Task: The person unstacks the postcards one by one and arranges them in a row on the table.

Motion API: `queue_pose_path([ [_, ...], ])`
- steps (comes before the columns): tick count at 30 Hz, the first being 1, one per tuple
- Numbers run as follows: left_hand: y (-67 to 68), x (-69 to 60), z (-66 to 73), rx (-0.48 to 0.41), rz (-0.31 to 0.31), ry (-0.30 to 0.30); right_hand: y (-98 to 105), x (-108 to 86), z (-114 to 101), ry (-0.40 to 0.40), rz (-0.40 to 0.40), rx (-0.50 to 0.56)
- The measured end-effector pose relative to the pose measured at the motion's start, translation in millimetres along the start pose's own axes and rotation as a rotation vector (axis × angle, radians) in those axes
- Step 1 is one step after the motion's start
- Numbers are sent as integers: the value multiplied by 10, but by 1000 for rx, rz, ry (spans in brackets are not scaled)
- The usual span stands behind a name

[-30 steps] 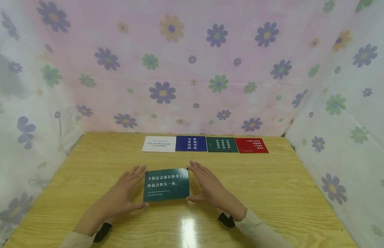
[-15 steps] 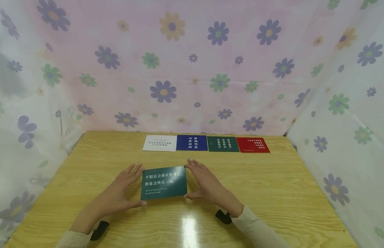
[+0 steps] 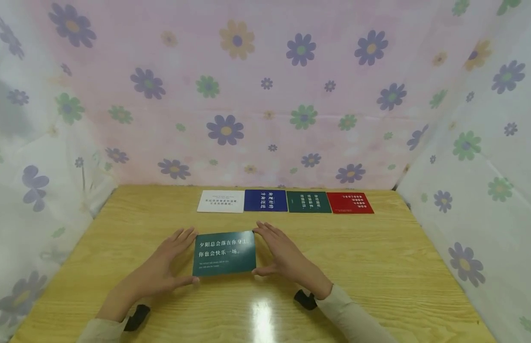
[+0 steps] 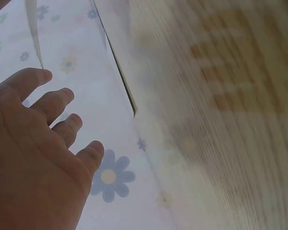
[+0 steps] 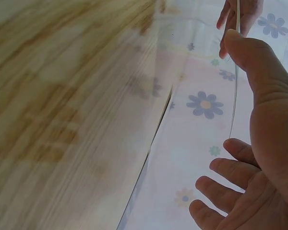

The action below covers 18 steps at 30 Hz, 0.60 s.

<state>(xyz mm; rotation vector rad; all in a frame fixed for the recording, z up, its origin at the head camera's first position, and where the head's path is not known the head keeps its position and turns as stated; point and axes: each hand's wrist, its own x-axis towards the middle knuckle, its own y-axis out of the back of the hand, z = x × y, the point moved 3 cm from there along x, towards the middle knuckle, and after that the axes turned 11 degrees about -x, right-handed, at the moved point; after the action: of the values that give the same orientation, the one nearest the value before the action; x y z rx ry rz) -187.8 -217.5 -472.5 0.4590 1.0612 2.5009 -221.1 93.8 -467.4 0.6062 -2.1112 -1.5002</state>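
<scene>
A dark green card (image 3: 224, 262) printed with white Chinese characters is held slightly tilted above the wooden table. My left hand (image 3: 158, 271) pinches its left side, index fingertip at the far corner and thumb at the near one. On the opposite side, my right hand (image 3: 289, 257) grips the card the same way. Seen edge-on in the left wrist view, the card (image 4: 33, 38) meets the index fingertip, while the other fingers spread loosely. The right wrist view shows its thin edge (image 5: 235, 96) between thumb and index finger, with the left hand (image 5: 247, 12) beyond.
Along the table's (image 3: 355, 267) far edge lie a white card (image 3: 220, 201), a blue card (image 3: 265, 200), another green card (image 3: 309, 202) and a red card (image 3: 350, 203), side by side in a row. Flower-printed cloth (image 3: 265, 100) encloses the back and both sides.
Both hands have shifted slightly left together with the green card. Their hold on its corners looks the same, and the row of cards stays put.
</scene>
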Motion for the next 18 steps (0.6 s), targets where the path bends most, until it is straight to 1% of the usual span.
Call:
queue_pose_path([
  [5, 38, 30, -85, -19, -3, 6, -20, 86, -29, 22, 4, -12],
  [7, 64, 33, -114, -14, -2, -1, -31, 130, -41, 35, 7, -11],
  [13, 141, 28, -219, 15, 11, -22, -73, 271, -108, 50, 3, -65],
  [18, 239, 83, -333, 39, -5, -17, -85, 414, -166, 34, -6, -99],
])
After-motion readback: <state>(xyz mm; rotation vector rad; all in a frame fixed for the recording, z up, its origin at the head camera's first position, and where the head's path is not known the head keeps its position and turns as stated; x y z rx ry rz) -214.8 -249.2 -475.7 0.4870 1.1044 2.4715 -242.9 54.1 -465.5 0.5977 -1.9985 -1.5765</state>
